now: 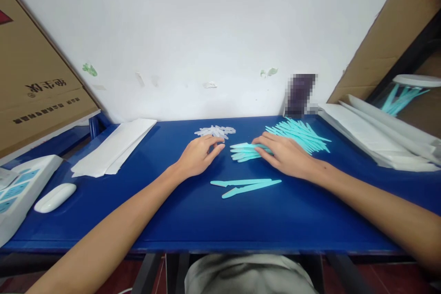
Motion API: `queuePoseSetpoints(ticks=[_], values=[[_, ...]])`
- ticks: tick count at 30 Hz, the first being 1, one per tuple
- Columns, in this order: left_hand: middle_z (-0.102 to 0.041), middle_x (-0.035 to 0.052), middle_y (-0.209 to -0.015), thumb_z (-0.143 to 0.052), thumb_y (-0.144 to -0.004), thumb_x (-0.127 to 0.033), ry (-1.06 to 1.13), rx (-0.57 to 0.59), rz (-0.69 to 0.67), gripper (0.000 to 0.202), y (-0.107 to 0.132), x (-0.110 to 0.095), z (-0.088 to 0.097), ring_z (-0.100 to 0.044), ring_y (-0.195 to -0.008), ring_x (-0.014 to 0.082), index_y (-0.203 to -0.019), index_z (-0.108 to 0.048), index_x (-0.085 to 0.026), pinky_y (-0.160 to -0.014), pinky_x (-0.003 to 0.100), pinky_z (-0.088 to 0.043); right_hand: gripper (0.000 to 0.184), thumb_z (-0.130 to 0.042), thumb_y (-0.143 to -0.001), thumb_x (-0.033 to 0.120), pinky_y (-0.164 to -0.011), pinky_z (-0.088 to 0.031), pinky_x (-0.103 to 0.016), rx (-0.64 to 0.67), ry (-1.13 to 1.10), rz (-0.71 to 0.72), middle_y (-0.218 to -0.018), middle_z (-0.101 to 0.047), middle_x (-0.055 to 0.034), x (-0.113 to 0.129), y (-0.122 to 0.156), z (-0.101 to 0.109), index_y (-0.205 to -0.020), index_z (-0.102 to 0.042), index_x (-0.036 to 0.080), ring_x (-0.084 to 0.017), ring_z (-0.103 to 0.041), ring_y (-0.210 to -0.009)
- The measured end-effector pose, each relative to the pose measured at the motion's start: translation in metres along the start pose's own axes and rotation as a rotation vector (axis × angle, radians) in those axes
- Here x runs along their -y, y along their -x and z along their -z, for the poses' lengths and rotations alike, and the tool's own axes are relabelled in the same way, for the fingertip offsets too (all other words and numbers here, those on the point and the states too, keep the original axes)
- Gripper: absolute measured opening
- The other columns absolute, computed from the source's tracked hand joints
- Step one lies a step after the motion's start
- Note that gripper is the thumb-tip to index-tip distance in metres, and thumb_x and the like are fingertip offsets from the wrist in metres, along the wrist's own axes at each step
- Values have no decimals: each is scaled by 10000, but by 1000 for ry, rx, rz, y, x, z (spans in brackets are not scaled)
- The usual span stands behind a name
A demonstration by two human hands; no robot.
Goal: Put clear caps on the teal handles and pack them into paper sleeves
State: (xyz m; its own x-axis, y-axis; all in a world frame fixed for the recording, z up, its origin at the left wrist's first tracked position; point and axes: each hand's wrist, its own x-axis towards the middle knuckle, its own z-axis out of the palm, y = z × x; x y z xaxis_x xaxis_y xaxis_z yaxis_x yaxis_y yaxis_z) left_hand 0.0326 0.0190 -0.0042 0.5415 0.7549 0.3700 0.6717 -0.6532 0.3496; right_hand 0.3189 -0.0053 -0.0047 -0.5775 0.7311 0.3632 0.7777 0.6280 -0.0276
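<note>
Teal eyebrow razors lie on the blue table in a large pile (299, 134), with a smaller bunch (241, 151) to its left. My right hand (284, 151) is over that bunch, thumb and fingertips closed on a razor (246, 146) at its top. My left hand (201, 154) is curled, thumb and index fingertip close together; whatever is between them is too small to make out. Just behind it is a heap of small clear plastic caps (215, 130). Two eyebrow razors (251, 187) lie side by side nearer the front edge, apart from both hands.
White paper sheets (115, 147) lie on the left, near a white oval case (55, 197) and a white device with blue keys (20, 188). White bags (375, 138) are stacked at right, below a lidded clear jar (408, 94) of razors. Cardboard (41, 69) stands at left.
</note>
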Motion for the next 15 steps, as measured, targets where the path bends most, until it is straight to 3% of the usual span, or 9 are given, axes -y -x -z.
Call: queuePoseSetpoints(ticks=[8,12,15], values=[[-603,121,-1183,-383,-1031,-371,-230,-28,-24,406,2,35,7,-536,-1063,267,-1263,-662,-189,-958,429,-455,379,-328,-1054,339,-776,-398,-360,48,113,113,-1045,-645,-114,-3,-3,-12,-1123,-660,170,-238,-589,-895],[-574,138,-1246,-376,-1029,-355,-265,11,-7,416,2,43,9,-504,-1101,281,-1286,-648,-171,-995,471,-433,382,-355,-1045,353,-800,-359,-374,9,99,84,-1065,-653,-124,1,-1,-5,-1179,-669,180,-249,-585,-926],[-577,134,-1253,-379,-1026,-357,-316,44,9,420,3,43,9,-507,-1088,285,-1302,-639,-178,-976,475,-438,370,-389,-1039,369,-788,-316,-381,22,-5,64,-879,-691,-87,12,7,6,-1118,-702,188,-213,-586,-785]])
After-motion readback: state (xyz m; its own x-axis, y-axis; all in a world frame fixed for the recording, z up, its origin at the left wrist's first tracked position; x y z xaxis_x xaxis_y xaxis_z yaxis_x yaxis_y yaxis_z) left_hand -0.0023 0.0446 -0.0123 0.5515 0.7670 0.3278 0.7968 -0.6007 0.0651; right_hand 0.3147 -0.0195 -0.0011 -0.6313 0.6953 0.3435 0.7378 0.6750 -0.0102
